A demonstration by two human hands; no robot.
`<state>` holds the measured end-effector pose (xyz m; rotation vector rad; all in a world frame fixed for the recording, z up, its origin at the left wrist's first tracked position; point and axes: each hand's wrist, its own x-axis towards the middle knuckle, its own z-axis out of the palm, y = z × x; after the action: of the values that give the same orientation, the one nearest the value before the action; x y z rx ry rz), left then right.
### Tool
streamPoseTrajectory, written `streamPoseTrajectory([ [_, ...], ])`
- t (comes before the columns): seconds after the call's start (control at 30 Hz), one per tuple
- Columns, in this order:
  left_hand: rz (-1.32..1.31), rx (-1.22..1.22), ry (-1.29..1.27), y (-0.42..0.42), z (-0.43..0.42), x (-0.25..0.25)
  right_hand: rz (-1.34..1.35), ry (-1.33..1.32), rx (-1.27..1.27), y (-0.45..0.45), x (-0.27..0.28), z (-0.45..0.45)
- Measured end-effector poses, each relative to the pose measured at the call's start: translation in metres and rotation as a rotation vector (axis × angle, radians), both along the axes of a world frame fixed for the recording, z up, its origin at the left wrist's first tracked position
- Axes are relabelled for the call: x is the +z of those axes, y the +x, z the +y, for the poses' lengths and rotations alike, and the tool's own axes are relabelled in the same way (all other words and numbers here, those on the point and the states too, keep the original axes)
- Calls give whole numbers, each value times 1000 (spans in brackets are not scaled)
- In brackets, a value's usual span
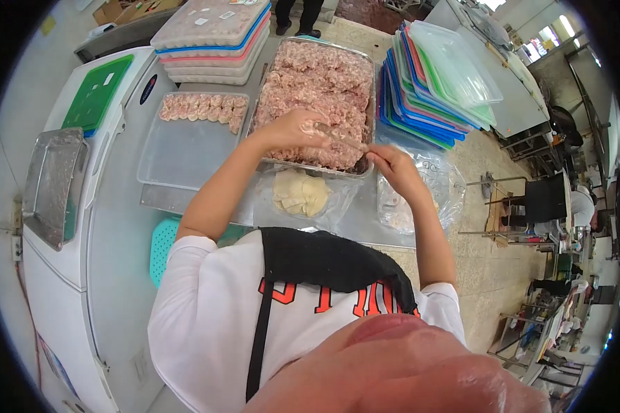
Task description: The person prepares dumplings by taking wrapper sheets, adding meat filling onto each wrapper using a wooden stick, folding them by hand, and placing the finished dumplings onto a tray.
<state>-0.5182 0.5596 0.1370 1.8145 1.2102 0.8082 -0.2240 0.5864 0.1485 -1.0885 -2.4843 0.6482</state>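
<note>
Over the near part of a metal tray (373,82) heaped with minced meat (317,76), my left hand (298,129) is closed around something pale, too small to make out. My right hand (391,165) grips one end of a thin flat stick (348,142), whose other end reaches my left fingers. Just below the tray lies a stack of round dough wrappers (301,193) on clear plastic. To the left, a shallow clear tray (186,155) has rows of filled dumplings (203,109) along its far side.
Stacked filled trays (210,34) stand at the back left. Coloured lids (427,82) are piled at the right, above a plastic bag (417,196). A white freezer (117,165) at the left bears an empty metal pan (54,186). A person's legs (298,14) show beyond the table.
</note>
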Motion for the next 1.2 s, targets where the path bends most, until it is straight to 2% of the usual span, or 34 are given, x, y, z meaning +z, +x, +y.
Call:
streamPoseTrajectory([
  [0.1, -163, 212, -185, -9, 8, -42, 82, 255, -151, -14, 0, -26],
  [0.13, -82, 219, -161, -8, 7, -40, 147, 315, -80, -15, -22, -24],
  [0.2, 83, 223, -125, -4, 0, -40, -202, 236, -103, -7, -64, -5],
  [0.23, 6, 171, -263, -2, -6, -36, -377, 193, -117, 1, -78, 3],
  [0.27, -74, 123, -392, -1, -10, -27, -352, 53, -121, 11, -83, 11],
  [0.33, -126, 72, -299, -5, -13, -20, -196, 6, -192, 15, -62, 2],
  [0.4, -80, 59, 113, -5, -20, -25, -21, -116, -205, 21, -39, -15],
  [0.47, -22, -32, 56, -1, -21, -9, 182, -295, -150, 15, -24, -25],
  [0.6, 109, -170, 11, 7, -11, -15, 97, -389, -26, -9, -27, -32],
  [0.7, 31, -19, -50, 8, -10, -25, -24, 122, -58, -8, -4, -30],
  [0.8, -83, 18, -148, 2, 5, -53, 67, 203, -87, -15, -19, -39],
  [0.9, 158, -53, -133, -1, 12, -49, -31, 164, -125, 10, -85, 2],
  [0.93, 126, -37, -122, -1, 9, -47, -359, 137, -143, 14, -56, -4],
  [1.03, -1, -20, -25, 1, -4, -37, 63, -50, -209, 22, -35, -13],
  [1.1, -149, -50, 124, 8, -8, -30, 156, -171, -99, 13, -21, -25],
  [1.13, -86, -80, 125, 6, -3, -40, 204, -234, -46, 7, -19, -32],
  [1.2, 35, -145, 126, 3, 7, -57, 167, -136, -3, -5, -22, -35],
])
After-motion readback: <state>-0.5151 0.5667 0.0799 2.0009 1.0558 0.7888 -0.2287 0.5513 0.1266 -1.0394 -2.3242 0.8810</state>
